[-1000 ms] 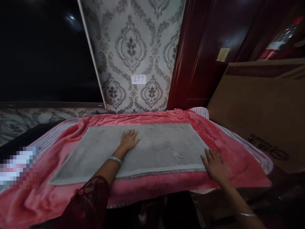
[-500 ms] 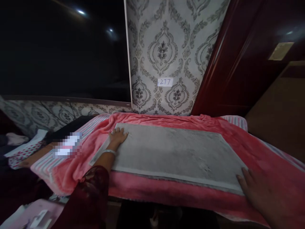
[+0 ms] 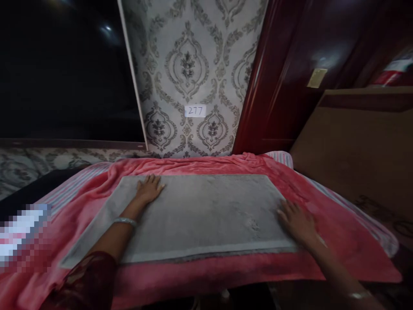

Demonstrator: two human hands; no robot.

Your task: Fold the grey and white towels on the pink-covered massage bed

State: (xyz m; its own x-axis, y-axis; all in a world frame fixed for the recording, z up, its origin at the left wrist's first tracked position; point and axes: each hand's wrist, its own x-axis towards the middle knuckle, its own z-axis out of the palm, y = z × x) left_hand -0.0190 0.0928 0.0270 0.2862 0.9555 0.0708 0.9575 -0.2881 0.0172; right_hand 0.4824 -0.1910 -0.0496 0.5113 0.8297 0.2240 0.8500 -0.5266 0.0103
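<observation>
The gray mat (image 3: 200, 215) lies flat on the pink blanket (image 3: 342, 228), and the stretch between the left hand (image 3: 149, 189) and the right hand (image 3: 297, 221) is bare, so a hand could cross it unhindered. The papered wall (image 3: 193, 64) rises just behind the blanket's far edge. A dark red door (image 3: 284, 86) and a cardboard box (image 3: 361, 150) shut in the right side, while the near edge stays open.

Damask wallpaper (image 3: 190, 73), dark red wooden door (image 3: 290, 77), dim light
</observation>
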